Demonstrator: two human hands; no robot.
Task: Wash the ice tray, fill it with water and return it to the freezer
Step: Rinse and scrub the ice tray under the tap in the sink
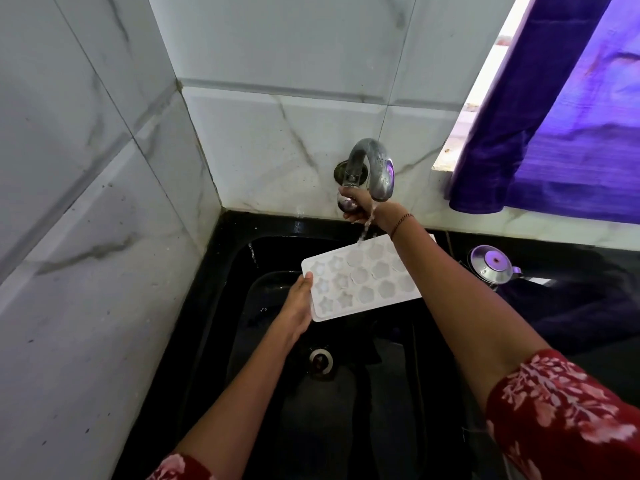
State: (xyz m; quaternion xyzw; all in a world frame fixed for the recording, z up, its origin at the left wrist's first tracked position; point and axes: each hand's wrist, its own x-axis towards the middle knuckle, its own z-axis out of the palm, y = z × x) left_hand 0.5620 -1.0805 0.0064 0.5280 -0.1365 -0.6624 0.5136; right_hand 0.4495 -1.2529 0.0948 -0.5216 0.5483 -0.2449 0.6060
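**Figure.** Head view over a kitchen sink. A white marbled tile wall (277, 46) fills the upper and left field. Below it lies a black sink (214, 323), set into a black tabletop (554, 244). At upper right a purple curtain (554, 133) hangs over a window ledge.

Both forearms reach in from the lower edge, each in a red floral sleeve (561, 410).

The ice tray (360, 278) is white, with star- and flower-shaped cavities facing up. It is held in the air above the sink basin, touching neither wall nor floor of the sink (its right end passes behind the right forearm).

A curved metal tap (374, 164) projects from the wall. A thin water stream (367, 226) falls from its spout onto the tray's far edge.

The left hand (298, 306) grips the tray's left end, thumb lying along the edge and fingers hidden underneath. The right hand (363, 206) is curled around the tap handle (346, 204) just beneath the spout.

A shiny steel vessel (493, 265) stands on the tabletop right of the sink. The round drain (320, 362) sits in the basin floor below the tray. A thin bracelet (401, 223) circles the right wrist.
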